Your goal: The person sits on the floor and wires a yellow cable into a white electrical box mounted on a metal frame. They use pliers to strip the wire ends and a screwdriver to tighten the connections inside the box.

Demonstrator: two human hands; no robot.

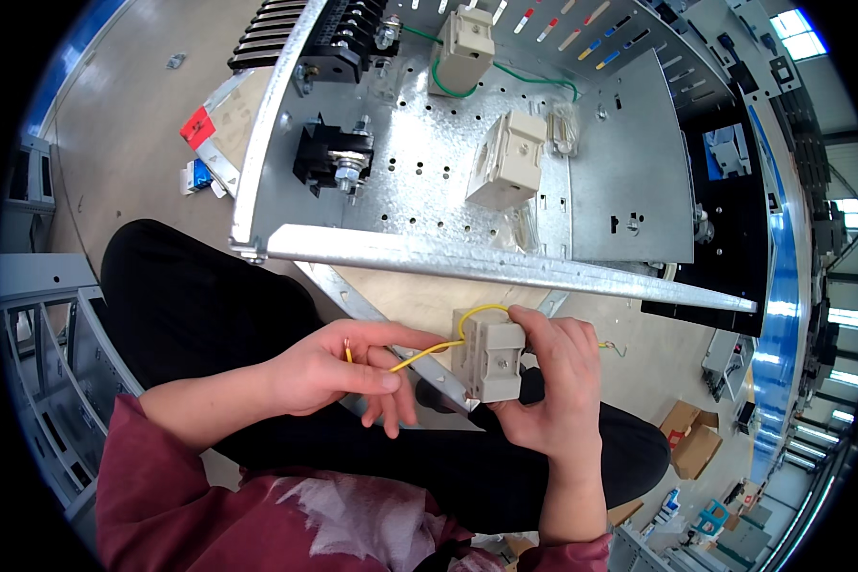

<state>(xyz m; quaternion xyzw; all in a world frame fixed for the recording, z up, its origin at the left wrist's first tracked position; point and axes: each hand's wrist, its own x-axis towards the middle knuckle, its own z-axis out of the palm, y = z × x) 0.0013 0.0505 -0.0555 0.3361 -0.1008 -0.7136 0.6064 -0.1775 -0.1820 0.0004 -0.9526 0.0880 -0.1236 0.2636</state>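
Observation:
My right hand (564, 381) grips a beige electrical block (494, 360) over my lap, its thumb below and its fingers over the far right corner. A yellow wire (424, 355) loops over the top of this block and runs left into my left hand (348, 367). There it lies between the thumb and fingers, and a bare copper end sticks up above the thumb. Beyond my right hand a short yellow piece with a bent end also shows; whether it is the same wire is hidden.
Just ahead stands an open metal cabinet frame (505, 257) with a long front rail. Inside are a beige block (510, 162), another with a green wire (462, 52), and black terminal supports (334, 157). A cardboard box (691, 439) sits on the floor at right.

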